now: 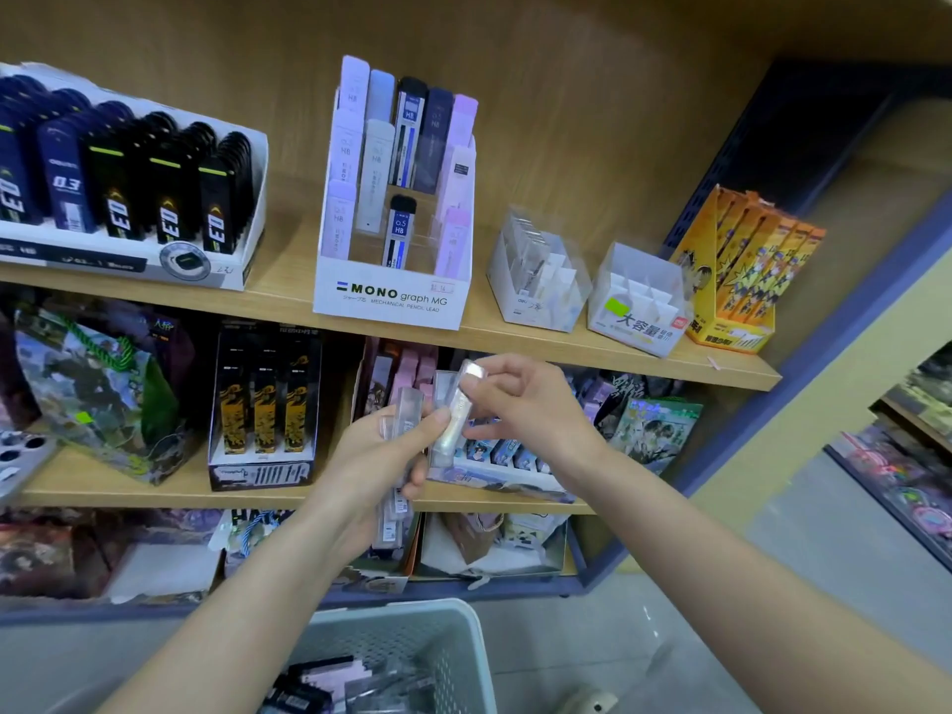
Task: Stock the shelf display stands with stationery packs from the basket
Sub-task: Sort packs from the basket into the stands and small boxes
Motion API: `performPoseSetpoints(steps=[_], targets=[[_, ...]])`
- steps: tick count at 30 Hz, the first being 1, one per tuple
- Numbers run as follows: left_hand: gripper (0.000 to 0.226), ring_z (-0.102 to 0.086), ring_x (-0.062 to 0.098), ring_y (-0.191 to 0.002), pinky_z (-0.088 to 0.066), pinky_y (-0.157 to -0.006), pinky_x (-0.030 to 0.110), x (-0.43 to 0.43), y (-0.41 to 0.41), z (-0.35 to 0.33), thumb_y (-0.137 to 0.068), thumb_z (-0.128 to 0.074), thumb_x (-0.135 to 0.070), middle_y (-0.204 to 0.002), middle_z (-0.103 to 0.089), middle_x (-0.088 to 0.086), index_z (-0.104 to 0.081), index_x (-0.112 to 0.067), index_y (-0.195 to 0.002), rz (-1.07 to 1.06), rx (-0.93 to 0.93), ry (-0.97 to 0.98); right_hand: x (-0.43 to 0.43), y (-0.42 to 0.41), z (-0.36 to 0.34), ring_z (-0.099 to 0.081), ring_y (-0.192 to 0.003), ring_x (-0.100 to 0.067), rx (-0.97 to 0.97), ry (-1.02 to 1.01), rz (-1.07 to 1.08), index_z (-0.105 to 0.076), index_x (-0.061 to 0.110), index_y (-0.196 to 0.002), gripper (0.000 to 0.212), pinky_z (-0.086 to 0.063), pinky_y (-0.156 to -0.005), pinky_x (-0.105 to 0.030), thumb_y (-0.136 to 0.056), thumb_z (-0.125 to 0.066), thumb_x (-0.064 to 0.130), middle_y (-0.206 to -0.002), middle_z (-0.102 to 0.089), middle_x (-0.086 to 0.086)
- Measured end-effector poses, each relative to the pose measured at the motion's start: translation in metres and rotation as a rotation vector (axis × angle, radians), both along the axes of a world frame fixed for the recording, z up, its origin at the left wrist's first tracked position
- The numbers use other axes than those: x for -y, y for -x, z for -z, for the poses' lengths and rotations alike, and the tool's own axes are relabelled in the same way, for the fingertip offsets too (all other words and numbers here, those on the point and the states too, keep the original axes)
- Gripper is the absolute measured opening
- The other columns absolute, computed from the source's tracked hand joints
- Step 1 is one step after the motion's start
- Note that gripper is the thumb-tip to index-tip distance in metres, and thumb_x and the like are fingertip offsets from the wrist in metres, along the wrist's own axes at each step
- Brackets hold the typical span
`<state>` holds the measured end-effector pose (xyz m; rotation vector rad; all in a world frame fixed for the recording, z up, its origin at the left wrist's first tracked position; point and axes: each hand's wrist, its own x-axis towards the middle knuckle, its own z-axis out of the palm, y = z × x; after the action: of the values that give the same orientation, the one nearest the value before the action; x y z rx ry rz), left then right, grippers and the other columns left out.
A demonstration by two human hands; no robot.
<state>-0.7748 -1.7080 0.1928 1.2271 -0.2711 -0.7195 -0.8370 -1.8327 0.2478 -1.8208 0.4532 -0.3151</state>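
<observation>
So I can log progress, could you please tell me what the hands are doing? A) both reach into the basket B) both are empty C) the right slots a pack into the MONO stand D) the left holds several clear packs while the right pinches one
D: the left hand grips a bundle of clear packs and the right hand pinches one clear pack, above the basket.
</observation>
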Motion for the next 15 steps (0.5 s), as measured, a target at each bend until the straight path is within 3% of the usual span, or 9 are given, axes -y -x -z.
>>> performPoseSetpoints(steps=[6,9,11,15], targets=[[0.018,-0.034,0.005,-0.036,-0.031,-0.036,0.015,0.000,-0.004,-0.003,-0.089,-0.063,-0.024,-0.042,-0.042,-0.005,-0.064,-0.012,-0.103,-0.068,-0.009,0.027,0.011,0.006,-0.027,-0.066,-0.076,-0.011,0.114,0.048,0.067,-0.055,0.008,-0.096,0.007,-0.059,-0.070,-0.028,-0.093,-0.058,0.014,-0.092,-0.061,-0.008],[0.017,-0.034,0.007,-0.036,-0.031,-0.037,0.017,0.001,-0.005,-0.002,-0.089,-0.065,-0.024,-0.042,-0.041,-0.002,-0.065,-0.015,-0.103,-0.101,0.015,0.010,0.026,0.003,-0.049,-0.065,-0.086,-0.017,0.283,0.346,0.154,-0.052,0.013,-0.094,0.005,-0.059,-0.073,-0.028,-0.093,-0.055,0.009,-0.094,-0.057,-0.001],[0.015,-0.034,0.007,-0.036,-0.032,-0.038,0.017,0.002,-0.004,-0.001,-0.088,-0.065,-0.024,-0.041,-0.041,-0.002,-0.064,-0.018,-0.102,-0.109,0.034,-0.006,0.035,-0.001,-0.062,-0.063,-0.088,-0.019,0.374,0.581,0.186,-0.050,0.022,-0.089,0.016,-0.058,-0.074,-0.030,-0.093,-0.055,0.008,-0.093,-0.056,0.002],[0.011,-0.035,0.007,-0.036,-0.031,-0.038,0.018,0.003,-0.005,0.001,-0.089,-0.065,-0.022,-0.041,-0.040,-0.001,-0.063,-0.022,-0.099,-0.132,0.052,-0.014,0.051,-0.017,-0.075,-0.061,-0.085,-0.020,0.458,0.773,0.234,-0.048,0.026,-0.087,0.021,-0.054,-0.078,-0.042,-0.092,-0.056,0.007,-0.088,-0.056,0.008]])
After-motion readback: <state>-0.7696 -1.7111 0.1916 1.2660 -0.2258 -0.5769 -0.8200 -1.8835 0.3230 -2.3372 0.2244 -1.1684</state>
